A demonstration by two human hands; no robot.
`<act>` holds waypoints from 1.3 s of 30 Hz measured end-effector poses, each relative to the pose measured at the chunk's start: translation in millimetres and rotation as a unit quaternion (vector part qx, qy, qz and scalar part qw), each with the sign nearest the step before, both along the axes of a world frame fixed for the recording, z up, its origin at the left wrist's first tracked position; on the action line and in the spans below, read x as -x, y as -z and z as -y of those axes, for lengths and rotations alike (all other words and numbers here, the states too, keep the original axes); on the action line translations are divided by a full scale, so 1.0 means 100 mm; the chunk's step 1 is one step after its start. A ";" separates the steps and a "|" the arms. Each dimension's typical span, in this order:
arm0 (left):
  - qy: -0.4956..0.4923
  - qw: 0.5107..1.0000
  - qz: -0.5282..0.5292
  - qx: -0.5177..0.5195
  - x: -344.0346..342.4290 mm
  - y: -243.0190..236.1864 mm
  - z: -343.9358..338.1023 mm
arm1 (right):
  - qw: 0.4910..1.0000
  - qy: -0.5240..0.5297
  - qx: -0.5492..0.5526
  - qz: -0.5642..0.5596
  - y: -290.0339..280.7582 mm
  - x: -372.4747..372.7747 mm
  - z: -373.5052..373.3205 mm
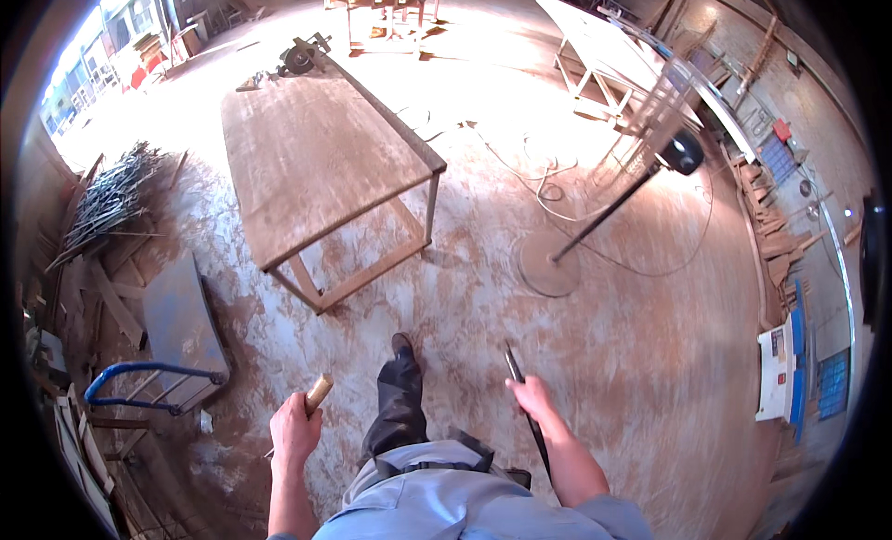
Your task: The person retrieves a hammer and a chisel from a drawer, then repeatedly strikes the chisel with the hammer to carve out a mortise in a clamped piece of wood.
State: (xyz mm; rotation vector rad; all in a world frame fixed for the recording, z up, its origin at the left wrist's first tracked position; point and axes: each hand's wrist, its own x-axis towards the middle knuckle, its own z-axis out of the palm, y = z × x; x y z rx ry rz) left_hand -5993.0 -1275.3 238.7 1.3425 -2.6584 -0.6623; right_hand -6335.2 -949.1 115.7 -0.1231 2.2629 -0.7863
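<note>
My left hand [295, 430] is closed around a short, light wooden handle [319, 393], its blunt end sticking up past the fingers. Something thin shows below that fist, too small to name. Closed on a long, thin dark rod [538, 438], my right hand [531, 398] is held to the right of my body. The rod's narrow tip points ahead and its other end runs back along my forearm. Both hands are above the floor, apart from each other, with one dark-shod foot [401, 343] forward between them. What kind of tool either piece is, I cannot make out.
Ahead stands a wooden table [321, 140] with a power saw [302, 57] at its far end. A pedestal fan [683, 152] and loose cables [544, 179] are to the right. A blue-handled trolley [186, 331] and a pile of thin rods [111, 201] are at left.
</note>
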 end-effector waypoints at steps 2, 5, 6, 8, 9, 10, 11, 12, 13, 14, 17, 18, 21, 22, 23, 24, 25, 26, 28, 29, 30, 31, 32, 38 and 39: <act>-0.018 1.000 -0.007 -0.003 0.49 0.21 0.42 | 0.990 0.067 0.108 0.062 -0.01 0.73 0.65; -0.033 0.999 -0.020 -0.004 1.34 0.36 1.08 | 0.992 0.079 0.067 0.078 -0.11 1.66 1.40; -0.031 0.999 -0.016 -0.002 1.68 0.31 1.30 | 0.991 0.079 0.050 0.091 -0.11 1.97 1.55; -0.050 0.998 -0.034 -0.021 2.25 0.12 1.66 | 0.987 0.084 0.061 0.124 -0.07 2.61 1.96; -0.064 0.997 -0.044 -0.029 2.50 0.06 1.80 | 0.987 0.093 0.046 0.123 0.00 2.92 2.14; -0.075 0.995 -0.055 -0.035 2.73 -0.01 1.95 | 0.987 0.105 0.033 0.121 0.08 3.20 2.28; -0.100 0.991 -0.078 -0.043 2.94 -0.08 2.10 | 0.983 0.115 0.026 0.139 0.13 3.51 2.41; -0.133 0.987 -0.067 -0.055 3.10 -0.15 2.24 | 0.980 0.123 0.018 0.157 0.17 3.82 2.53; -0.167 0.982 -0.057 -0.068 3.24 -0.17 2.39 | 0.976 0.132 0.011 0.174 0.23 4.14 2.66; -0.202 0.975 -0.046 -0.079 3.37 -0.21 2.51 | 0.976 0.134 -0.011 0.173 0.27 4.45 2.78; -0.282 0.956 -0.057 -0.054 3.71 -0.20 2.73 | 0.975 0.114 -0.081 0.170 0.46 5.43 3.18; -0.306 0.950 -0.055 -0.034 3.83 -0.19 2.75 | 0.971 0.114 -0.102 0.182 0.57 5.75 3.28; -0.385 0.923 0.002 -0.003 4.34 -0.28 2.80 | 0.963 0.099 -0.122 0.217 0.93 6.85 3.67; -0.427 0.904 0.009 0.010 4.63 -0.26 2.71 | 0.965 0.079 -0.127 0.216 1.04 7.32 3.97; -0.443 0.896 0.017 -0.001 4.92 -0.34 2.69 | 0.962 0.072 -0.131 0.227 1.10 7.60 4.12; -0.456 0.889 0.025 -0.012 5.21 -0.42 2.69 | 0.959 0.068 -0.135 0.238 1.18 7.88 4.26; -0.467 0.884 0.026 -0.021 5.51 -0.48 2.78 | 0.964 0.062 -0.127 0.227 1.21 8.19 4.52; -0.462 0.885 0.043 -0.030 5.76 -0.56 2.89 | 0.962 0.044 -0.133 0.234 1.21 8.43 4.68; -0.458 0.885 0.068 -0.051 6.25 -0.77 3.15 | 0.961 0.003 -0.146 0.235 1.13 8.86 5.03; -0.451 0.880 0.130 -0.071 6.62 -1.02 3.37 | 0.964 0.000 -0.150 0.221 1.11 9.03 5.18; -0.428 0.897 0.097 -0.059 6.79 -0.98 3.59 | 0.964 -0.001 -0.147 0.223 1.06 9.21 5.36; -0.403 0.912 0.066 -0.049 6.90 -0.88 3.79 | 0.964 -0.013 -0.143 0.223 1.05 9.37 5.49; -0.383 0.922 0.035 -0.043 7.19 -0.95 3.98 | 0.965 -0.030 -0.143 0.220 1.02 9.52 5.66; -0.434 0.888 -0.094 -0.122 8.27 -0.59 4.70 | 0.952 -0.145 -0.154 0.219 0.48 10.30 6.59; -0.441 0.878 -0.109 -0.151 8.39 -0.53 4.87 | 0.950 -0.158 -0.171 0.208 0.48 10.43 6.71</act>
